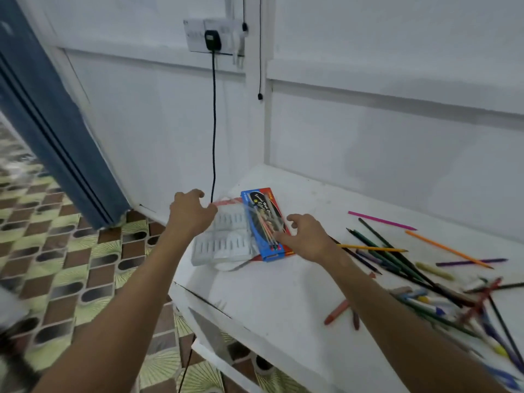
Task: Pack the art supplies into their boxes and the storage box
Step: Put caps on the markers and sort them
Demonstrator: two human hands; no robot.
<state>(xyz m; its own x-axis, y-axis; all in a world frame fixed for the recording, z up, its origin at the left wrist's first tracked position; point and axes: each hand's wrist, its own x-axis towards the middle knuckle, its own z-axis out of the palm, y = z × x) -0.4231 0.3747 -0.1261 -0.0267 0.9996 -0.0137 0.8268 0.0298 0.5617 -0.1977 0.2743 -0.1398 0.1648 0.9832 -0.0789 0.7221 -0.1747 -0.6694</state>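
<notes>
my left hand [191, 212] is out over the far left corner of the white table [283, 293], fingers curled down onto the edge of a clear plastic storage box [224, 242]; whether i actually grip its rim or only touch it i cannot tell, as the hand covers that spot. my right hand [306, 239] hovers just right of the box, fingers spread and loosely bent, holding nothing, its fingertips near the blue pencil box [265, 225]. that pencil box lies between my two hands, tilted, its left side resting on the clear storage box, with a few pencils showing through its window. off to the right of my right hand lies a loose scatter of coloured pencils [397, 251], with an orange pencil [448, 249] and a pink pencil [381, 220] lying apart at the far side. nearer my right forearm lie crayons [337, 312], and a blurred heap of more pencils and crayons sits at the right edge. beyond my left hand a black cable [214, 123] hangs from a wall socket [212, 35].
</notes>
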